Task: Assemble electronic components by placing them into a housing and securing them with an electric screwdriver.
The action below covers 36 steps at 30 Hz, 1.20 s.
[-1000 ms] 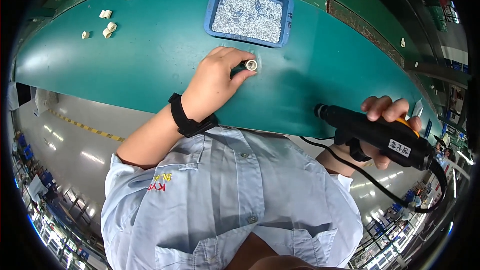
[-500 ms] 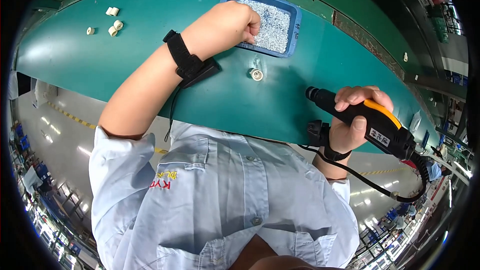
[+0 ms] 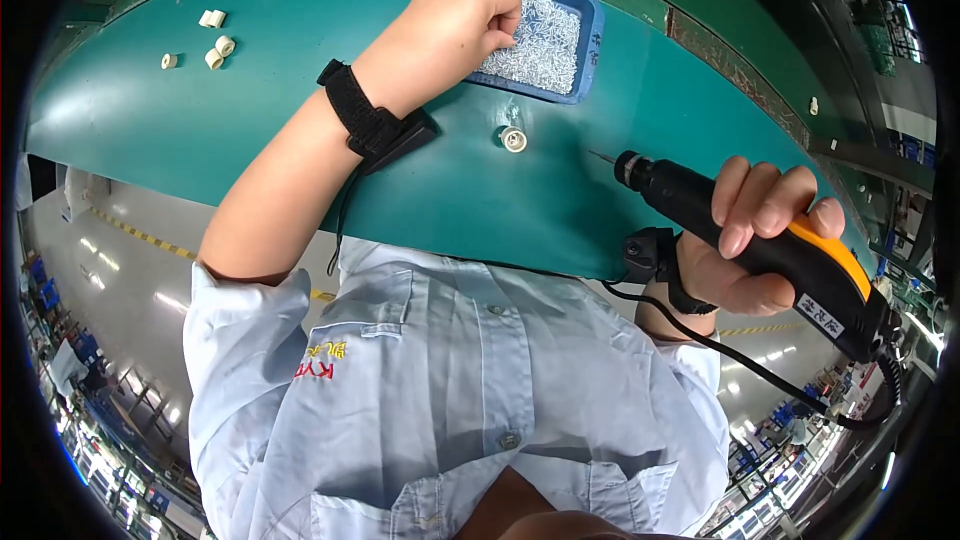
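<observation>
My left hand (image 3: 455, 32) is over the left part of a blue tray (image 3: 592, 50), its fingers pinched together. Whatever is between the fingertips is too small to make out. Small shiny metal pieces (image 3: 545, 52), which look like screws, cover the tray's bottom. In my right hand (image 3: 728, 275) is a black and orange electric screwdriver (image 3: 690, 198), its thin bit pointing left over the table. Between the bit and the tray, a small cream round fitting (image 3: 513, 140) stands on the green tabletop with its open end up.
Several cream fittings (image 3: 215, 18) lie at the far left of the green table (image 3: 330, 20). A raised green ledge (image 3: 740, 70) runs along the far edge, with small cream pieces on it. The screwdriver's coiled cord (image 3: 890, 390) hangs at the right. Black straps circle both wrists.
My right hand has drawn the screwdriver to the right and slightly down, and its thin bit now shows. My left hand has risen slightly, with its fingers still pinched over the tray.
</observation>
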Motion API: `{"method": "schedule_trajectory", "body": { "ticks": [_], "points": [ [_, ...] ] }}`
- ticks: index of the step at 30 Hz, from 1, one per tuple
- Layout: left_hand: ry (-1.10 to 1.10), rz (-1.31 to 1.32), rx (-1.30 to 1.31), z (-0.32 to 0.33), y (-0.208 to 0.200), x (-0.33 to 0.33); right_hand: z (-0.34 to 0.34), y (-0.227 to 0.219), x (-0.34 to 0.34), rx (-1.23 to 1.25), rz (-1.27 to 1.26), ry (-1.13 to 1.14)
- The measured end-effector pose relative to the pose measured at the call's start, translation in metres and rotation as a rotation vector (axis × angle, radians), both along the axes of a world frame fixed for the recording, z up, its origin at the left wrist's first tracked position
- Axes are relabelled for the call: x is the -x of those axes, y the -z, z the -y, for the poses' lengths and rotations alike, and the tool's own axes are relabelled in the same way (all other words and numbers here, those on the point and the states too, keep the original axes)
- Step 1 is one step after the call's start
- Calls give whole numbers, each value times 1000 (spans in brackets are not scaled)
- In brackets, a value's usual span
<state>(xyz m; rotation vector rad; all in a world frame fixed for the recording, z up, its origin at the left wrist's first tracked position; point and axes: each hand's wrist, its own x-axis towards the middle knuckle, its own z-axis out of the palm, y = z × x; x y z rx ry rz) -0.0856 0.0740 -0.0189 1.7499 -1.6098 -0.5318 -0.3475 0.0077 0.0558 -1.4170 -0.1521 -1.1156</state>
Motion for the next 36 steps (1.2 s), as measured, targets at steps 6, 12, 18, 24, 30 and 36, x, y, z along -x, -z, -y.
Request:
{"method": "schedule_trajectory", "body": {
  "ticks": [6,12,18,24,30,36],
  "points": [
    [-41,112,230,-4,2,-2,-8,-4,-16,-3,-92,105],
    [-112,-257,143,-10,8,6,-11,-17,-23,-5,-222,185],
    [-74,-602,90,-36,-13,34,-10,-40,-22,-70,-84,-171],
    [12,-424,147,-75,-23,60,-18,-40,-27,-76,-56,-246],
    [-6,-404,187,-78,-21,65,-23,-35,-30,-87,-15,-238],
    [20,-207,208,-79,-26,61,-23,-37,-31,-58,-60,-245]
  ]
}}
